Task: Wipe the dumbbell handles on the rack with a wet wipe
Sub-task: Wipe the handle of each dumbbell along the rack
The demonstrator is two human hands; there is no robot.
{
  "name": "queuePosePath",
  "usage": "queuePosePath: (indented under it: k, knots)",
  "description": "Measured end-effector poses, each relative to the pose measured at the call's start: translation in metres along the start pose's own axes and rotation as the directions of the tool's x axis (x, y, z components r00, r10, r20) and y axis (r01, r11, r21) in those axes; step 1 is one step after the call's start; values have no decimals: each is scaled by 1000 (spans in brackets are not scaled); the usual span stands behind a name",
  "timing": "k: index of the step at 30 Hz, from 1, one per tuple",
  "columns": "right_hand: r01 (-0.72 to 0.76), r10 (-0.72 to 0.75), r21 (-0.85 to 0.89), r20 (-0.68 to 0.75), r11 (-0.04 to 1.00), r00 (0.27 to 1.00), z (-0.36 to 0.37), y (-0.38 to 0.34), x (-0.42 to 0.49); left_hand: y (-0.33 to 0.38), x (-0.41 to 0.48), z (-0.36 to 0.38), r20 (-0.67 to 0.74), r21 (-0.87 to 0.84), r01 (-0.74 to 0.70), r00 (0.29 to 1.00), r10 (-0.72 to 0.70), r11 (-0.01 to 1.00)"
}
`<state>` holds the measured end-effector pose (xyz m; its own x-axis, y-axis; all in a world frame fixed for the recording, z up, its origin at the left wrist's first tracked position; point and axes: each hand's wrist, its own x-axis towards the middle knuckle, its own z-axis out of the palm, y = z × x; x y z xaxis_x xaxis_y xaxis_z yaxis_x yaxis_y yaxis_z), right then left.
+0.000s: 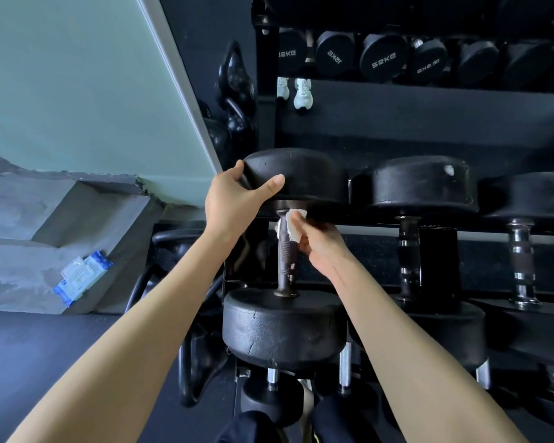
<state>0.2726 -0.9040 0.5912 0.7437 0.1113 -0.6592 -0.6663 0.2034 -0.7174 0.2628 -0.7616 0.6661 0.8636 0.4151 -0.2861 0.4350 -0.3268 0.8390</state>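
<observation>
The leftmost dumbbell [283, 327] lay on the rack [435, 247] with its handle [287, 260] pointing away from the person. The left hand [232, 195] grasped the far head of this dumbbell: the thumb lay across its rim and the fingers curled over its left edge, their tips hidden behind it. The right hand [320, 246] pinched a white wet wipe [290, 223] against the far end of the handle, just under that head. The wipe covered the collar there, and how far it wrapped round the bar could not be told. The fingertips holding it were partly buried in its folds.

Right of this dumbbell stood a second dumbbell [422, 183]. Beyond that, a third dumbbell [522, 251] was cut off by the frame edge. The rack's rails were dark and hard to separate from the shadow. Below the dumbbell, the lower dumbbells [271, 399] were mostly hidden by its near head and the forearms.

Well to the left of the dumbbell, a blue pack of wipes [82, 278] lay on a grey ledge [16, 276]. Its print was too small to read.
</observation>
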Motion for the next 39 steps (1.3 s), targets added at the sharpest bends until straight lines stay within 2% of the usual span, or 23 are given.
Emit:
queuePosePath:
  k: [1, 3, 6, 8, 10, 11, 17, 19, 21, 23, 25, 27, 29, 31, 33, 36, 39]
  knots:
    - [-64, 60, 53, 83, 997, 995, -4, -2, 1, 0, 0, 0, -1, -1, 4, 1000, -4, 1000]
    - [-119, 102, 102, 158, 988, 982, -7, -3, 1, 0, 0, 0, -4, -3, 7, 1000, -7, 1000]
    - [-91, 79, 84, 134, 992, 988, -4, 0, 0, 1, 0, 0, -4, -12, 4, 1000, -4, 1000]
    - [36, -28, -124, 67, 992, 997, -5, 0, -3, 3, 0, -1, -2, -8, 5, 1000, -5, 1000]
    - [159, -141, -455, 73, 876, 987, -8, 0, -11, 4, -1, -1, 2, -4, 1, 1000, -1, 1000]
    - [178, -149, -538, 97, 824, 984, -10, 2, -16, 5, -1, -2, 3, -2, 2, 1000, -2, 1000]
    - [26, 58, -722, 91, 691, 994, -22, 14, -34, 11, -5, -3, 7, 6, 9, 1000, -9, 1000]
    - [34, 70, -793, 96, 608, 993, -21, 17, -40, 12, -7, -4, 4, -2, 13, 1000, -13, 1000]
    - [8, 75, -817, 63, 576, 995, -18, 20, -42, 12, -7, -6, 16, 11, 34, 999, -34, 999]
    - [-17, 26, -824, -3, 566, 1000, -14, 18, -46, 13, -11, -9, 54, 75, 40, 998, -44, 996]
    - [18, -138, -844, -66, 537, 988, -12, 11, -50, 13, -16, -17, 27, 83, 40, 999, -42, 996]
    - [73, -290, -816, -119, 574, 950, -12, 6, -55, 7, -27, -24, -98, 59, 31, 995, -25, 998]
    - [98, -234, -725, -88, 681, 968, -9, 7, -58, -5, -41, -24, -137, 44, 28, 990, -21, 999]
    - [80, -98, -650, 9, 756, 995, 0, 8, -64, -15, -56, -17, -21, -11, 43, 999, -43, 999]
    - [40, -23, -652, 36, 757, 999, 4, 11, -64, -27, -66, -7, 104, 32, 34, 994, -37, 999]
    - [-58, 83, -599, 15, 798, 996, -1, 10, -65, -40, -69, 8, 168, 209, -6, 985, -30, 978]
    - [-83, 140, -629, 43, 773, 989, -7, 6, -66, -48, -68, 22, 208, 224, 55, 973, -103, 973]
